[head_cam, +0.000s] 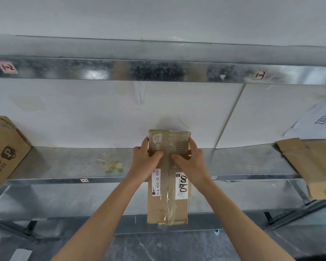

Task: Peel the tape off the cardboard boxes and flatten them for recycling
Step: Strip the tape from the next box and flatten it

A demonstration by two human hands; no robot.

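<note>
Cardboard box (167,204) — gripped by left hand (146,159), right hand (190,160).

Box (167,204) in left hand (146,157), right hand (191,160)

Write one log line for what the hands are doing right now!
step: peel tape | left hand: grips small box | right hand: grips small box | tape: on, along middle seam | box: not flattened
</note>
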